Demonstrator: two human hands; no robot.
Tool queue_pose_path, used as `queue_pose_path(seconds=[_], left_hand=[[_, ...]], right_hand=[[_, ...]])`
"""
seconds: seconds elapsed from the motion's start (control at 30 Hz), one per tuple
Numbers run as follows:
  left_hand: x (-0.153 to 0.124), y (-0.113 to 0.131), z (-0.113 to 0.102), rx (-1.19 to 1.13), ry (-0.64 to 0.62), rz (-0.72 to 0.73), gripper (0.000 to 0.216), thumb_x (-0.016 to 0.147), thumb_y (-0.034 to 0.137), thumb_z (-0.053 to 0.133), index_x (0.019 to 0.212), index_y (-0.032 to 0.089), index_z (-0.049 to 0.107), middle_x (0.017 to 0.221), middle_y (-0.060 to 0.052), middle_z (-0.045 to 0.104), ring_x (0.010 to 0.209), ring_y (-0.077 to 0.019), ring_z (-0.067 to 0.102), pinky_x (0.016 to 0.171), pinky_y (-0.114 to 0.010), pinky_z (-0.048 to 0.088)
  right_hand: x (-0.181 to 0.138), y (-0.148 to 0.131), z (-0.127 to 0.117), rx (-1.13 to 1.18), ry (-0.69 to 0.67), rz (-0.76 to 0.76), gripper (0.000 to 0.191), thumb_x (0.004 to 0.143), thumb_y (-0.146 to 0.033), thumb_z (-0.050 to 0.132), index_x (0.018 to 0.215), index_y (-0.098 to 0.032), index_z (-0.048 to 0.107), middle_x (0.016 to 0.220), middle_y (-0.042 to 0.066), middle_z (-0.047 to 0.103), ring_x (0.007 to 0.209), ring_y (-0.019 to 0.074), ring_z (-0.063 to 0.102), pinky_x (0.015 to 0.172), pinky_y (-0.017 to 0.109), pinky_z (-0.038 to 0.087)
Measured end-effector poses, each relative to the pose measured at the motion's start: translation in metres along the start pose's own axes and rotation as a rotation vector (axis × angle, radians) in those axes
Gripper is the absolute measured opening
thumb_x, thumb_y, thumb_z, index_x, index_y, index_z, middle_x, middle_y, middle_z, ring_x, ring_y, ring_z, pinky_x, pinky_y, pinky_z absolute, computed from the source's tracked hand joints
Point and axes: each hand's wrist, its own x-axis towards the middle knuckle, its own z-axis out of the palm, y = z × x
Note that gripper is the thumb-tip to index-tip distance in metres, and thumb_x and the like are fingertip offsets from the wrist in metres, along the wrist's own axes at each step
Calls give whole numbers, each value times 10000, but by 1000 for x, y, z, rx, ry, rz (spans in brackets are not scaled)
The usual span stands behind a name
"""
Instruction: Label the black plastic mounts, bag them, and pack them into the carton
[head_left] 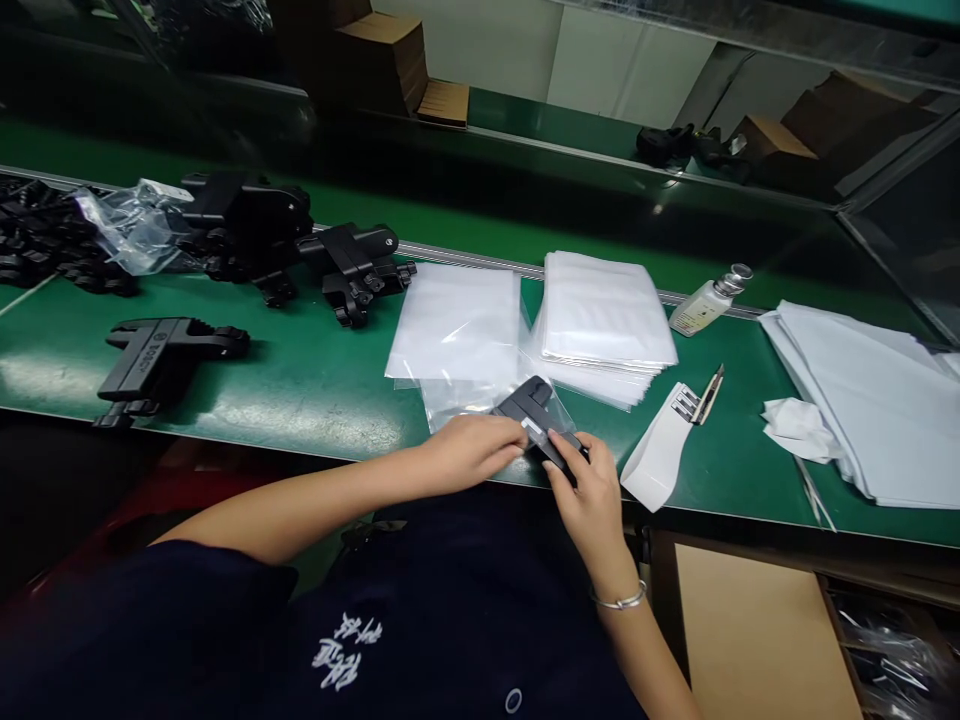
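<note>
A black plastic bracket-like part [529, 402] is tilted near the table's front edge, over clear plastic bags. Fingers and thumb of my right hand [592, 490] grip its lower right end. My left hand [476, 452] is closed, with its fingertips pinched against the part's left side, beside a small white label [532, 428]. Whatever the left fingertips hold is hidden. Just beyond the hands lie a flat stack of translucent plastic bags [457, 320] and a thicker stack of white bags [604, 310].
More black parts [352, 265] and a similar grey-black part [161, 360] lie left. To the right are a label strip [652, 465], a cutter knife [709, 395], a bottle [705, 305], crumpled paper [802, 430], tweezers [814, 495] and white sheets [892, 410].
</note>
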Motion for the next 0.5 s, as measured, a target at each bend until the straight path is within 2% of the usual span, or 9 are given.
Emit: queue_pose_path(seconds=[0.07, 0.17, 0.27, 0.33, 0.4, 0.5], left_hand=[[11, 13, 8, 70, 43, 101, 143, 952, 198, 456, 877, 182, 577, 808, -18, 676, 748, -161, 655, 651, -251, 466], [22, 23, 11, 229, 178, 212, 176, 963, 185, 424, 861, 165, 565, 762, -33, 660, 700, -162, 650, 606, -255, 464], [19, 17, 4, 433, 300, 166, 207, 986, 176, 387, 900, 155, 574, 727, -26, 638, 625, -150, 631, 533, -248, 440], [13, 9, 1, 564, 325, 102, 211, 985, 160, 380, 912, 156, 578, 712, -20, 629, 554, -138, 599, 475, -242, 409], [10, 3, -1, 650, 322, 99, 211, 973, 136, 378, 914, 160, 579, 687, -15, 617, 511, -131, 572, 441, -241, 384], [13, -4, -11, 687, 357, 131, 206, 966, 127, 389, 928, 162, 588, 697, -19, 629, 560, -132, 592, 458, -240, 381]], right_hand=[[7, -9, 11, 51, 14, 15, 367, 939, -303, 518, 1282, -286, 646, 1132, 126, 584, 1062, 280, 571, 914, 510, 506], [19, -16, 16, 197, 11, 102, 379, 928, -310, 511, 1281, -264, 643, 1139, 110, 601, 1070, 257, 589, 919, 460, 515], [26, -13, 10, 287, 65, 293, 391, 910, -371, 560, 1270, -246, 649, 1128, 93, 616, 1077, 238, 602, 960, 435, 499], [28, -9, 6, 295, 141, 392, 430, 879, -411, 610, 1265, -225, 649, 1153, 101, 616, 1106, 247, 593, 1002, 452, 472], [30, -5, 8, 346, 177, 440, 476, 856, -429, 635, 1276, -203, 627, 1180, 115, 618, 1118, 256, 591, 1013, 471, 462], [32, -5, 15, 476, 164, 481, 503, 856, -439, 632, 1280, -180, 552, 1130, 116, 643, 1020, 238, 625, 927, 446, 505]])
